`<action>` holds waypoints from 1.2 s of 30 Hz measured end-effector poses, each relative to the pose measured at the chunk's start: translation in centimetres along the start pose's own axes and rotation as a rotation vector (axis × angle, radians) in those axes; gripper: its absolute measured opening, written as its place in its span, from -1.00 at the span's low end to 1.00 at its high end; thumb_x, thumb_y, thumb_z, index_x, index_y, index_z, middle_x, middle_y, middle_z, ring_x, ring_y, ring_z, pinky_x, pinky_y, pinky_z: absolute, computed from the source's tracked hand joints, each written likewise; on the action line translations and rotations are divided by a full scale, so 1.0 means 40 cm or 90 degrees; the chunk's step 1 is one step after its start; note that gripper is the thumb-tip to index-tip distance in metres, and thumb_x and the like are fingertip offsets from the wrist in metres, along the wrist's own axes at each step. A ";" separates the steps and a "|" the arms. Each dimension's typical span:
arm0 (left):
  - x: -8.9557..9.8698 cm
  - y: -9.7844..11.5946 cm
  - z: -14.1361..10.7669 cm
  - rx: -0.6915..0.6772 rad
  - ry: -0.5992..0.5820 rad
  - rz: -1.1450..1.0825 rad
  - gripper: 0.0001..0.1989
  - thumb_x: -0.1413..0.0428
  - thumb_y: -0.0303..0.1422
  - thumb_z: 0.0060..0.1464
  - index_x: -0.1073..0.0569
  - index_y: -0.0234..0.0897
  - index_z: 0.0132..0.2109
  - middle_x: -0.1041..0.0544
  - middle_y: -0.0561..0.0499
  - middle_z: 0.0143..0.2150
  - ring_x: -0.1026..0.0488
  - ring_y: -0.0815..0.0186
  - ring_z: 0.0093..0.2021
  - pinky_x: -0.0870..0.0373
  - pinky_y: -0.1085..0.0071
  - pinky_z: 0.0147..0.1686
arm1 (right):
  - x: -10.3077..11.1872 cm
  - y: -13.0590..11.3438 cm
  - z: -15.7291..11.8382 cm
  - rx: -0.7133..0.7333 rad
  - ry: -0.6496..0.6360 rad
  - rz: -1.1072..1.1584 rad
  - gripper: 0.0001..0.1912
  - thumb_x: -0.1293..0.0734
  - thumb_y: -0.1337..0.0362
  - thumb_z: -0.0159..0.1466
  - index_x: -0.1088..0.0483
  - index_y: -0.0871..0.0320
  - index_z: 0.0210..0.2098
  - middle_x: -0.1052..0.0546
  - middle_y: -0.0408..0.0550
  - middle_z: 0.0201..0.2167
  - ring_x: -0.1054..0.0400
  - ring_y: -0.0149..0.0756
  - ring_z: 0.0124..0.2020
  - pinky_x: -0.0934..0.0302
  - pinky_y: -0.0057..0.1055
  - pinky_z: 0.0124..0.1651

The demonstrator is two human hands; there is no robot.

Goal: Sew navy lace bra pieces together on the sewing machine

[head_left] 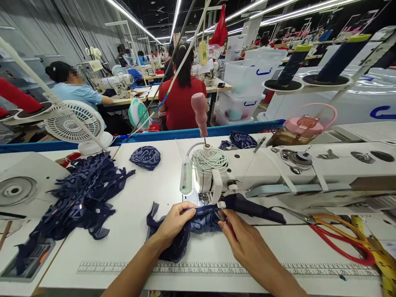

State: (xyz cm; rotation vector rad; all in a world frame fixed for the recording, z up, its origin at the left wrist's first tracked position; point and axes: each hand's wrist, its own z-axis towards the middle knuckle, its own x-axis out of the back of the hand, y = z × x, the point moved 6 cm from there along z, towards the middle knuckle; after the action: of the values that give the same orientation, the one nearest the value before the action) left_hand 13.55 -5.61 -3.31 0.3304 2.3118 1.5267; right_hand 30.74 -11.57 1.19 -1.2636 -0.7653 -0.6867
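A navy lace garment piece (204, 222) lies on the white table in front of the sewing machine's needle area (204, 199). With thumb and fingers pressed together, my left hand (176, 220) pinches its upper left edge. My right hand (244, 237) is closed around a small metal tool (220, 215), largely hidden by the fingers, at the right end of the lace. A plain navy strip (253, 209) stretches away to the right, under the machine arm. Loose navy fabric hangs below my left hand.
Orange-and-red-handled scissors (343, 237) and a yellow tape measure (388, 264) lie at right. A heap of navy lace pieces (83, 194) covers the left side; a lace cup (145, 158) sits behind. A printed ruler (216, 269) runs along the front. Co-workers sit beyond the table.
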 end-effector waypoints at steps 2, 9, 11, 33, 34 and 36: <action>0.005 0.000 0.000 -0.004 0.004 -0.002 -0.69 -0.21 -0.15 0.02 -0.50 -0.36 -0.26 -0.46 0.04 -0.37 -0.33 0.37 -0.36 -0.23 0.45 -0.28 | -0.018 -0.015 0.004 0.023 -0.002 0.007 -0.77 -0.03 0.20 0.44 -0.24 0.06 -0.04 -0.57 -0.10 -0.32 -0.46 -0.29 -0.47 -0.23 -0.45 -0.48; 0.003 -0.004 0.002 -0.016 0.001 0.013 -0.74 -0.19 -0.19 0.04 -0.49 -0.34 -0.26 -0.47 0.03 -0.35 -0.36 0.34 -0.32 -0.27 0.44 -0.25 | -0.045 -0.051 0.013 0.121 0.077 -0.132 -0.72 0.01 0.22 0.47 -0.24 0.14 -0.03 -0.54 -0.14 -0.48 -0.42 -0.31 -0.61 -0.10 -0.44 -0.56; 0.002 -0.001 0.001 -0.007 0.003 0.010 -0.77 -0.17 -0.24 0.03 -0.48 -0.34 -0.27 -0.46 0.04 -0.36 -0.35 0.35 -0.35 -0.26 0.44 -0.26 | -0.051 -0.057 0.012 0.125 0.073 -0.149 -0.71 0.03 0.22 0.48 -0.26 0.14 -0.05 -0.53 -0.15 -0.50 -0.42 -0.32 -0.60 -0.11 -0.45 -0.55; -0.003 0.010 -0.003 -0.030 0.008 0.063 -0.82 -0.10 -0.28 0.04 -0.42 -0.33 -0.37 -0.34 0.09 -0.45 -0.24 0.38 -0.40 -0.17 0.47 -0.34 | -0.076 -0.058 0.015 0.124 0.072 -0.177 -0.67 0.04 0.22 0.48 -0.29 0.15 -0.10 -0.50 -0.15 -0.55 -0.39 -0.34 -0.64 -0.09 -0.45 -0.58; -0.004 0.010 -0.002 -0.030 0.006 0.064 -0.83 -0.10 -0.28 0.04 -0.41 -0.33 -0.37 -0.34 0.09 -0.45 -0.24 0.38 -0.40 -0.17 0.46 -0.34 | -0.077 -0.057 0.015 0.126 0.078 -0.179 -0.66 0.05 0.21 0.48 -0.29 0.16 -0.10 -0.50 -0.15 -0.55 -0.39 -0.33 -0.64 -0.09 -0.45 -0.58; -0.005 0.010 -0.002 -0.036 0.004 0.072 -0.84 -0.09 -0.29 0.05 -0.41 -0.33 -0.36 -0.34 0.09 -0.45 -0.24 0.38 -0.39 -0.17 0.46 -0.34 | -0.079 -0.053 0.015 0.125 0.085 -0.179 -0.65 0.06 0.21 0.48 -0.28 0.16 -0.11 -0.51 -0.14 -0.54 -0.40 -0.33 -0.64 -0.09 -0.44 -0.59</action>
State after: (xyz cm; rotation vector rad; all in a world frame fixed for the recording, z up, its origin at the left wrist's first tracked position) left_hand 13.70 -5.58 -2.87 0.4491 2.2842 1.6444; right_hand 27.11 -11.26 -0.10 -0.9316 -0.8861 -0.8914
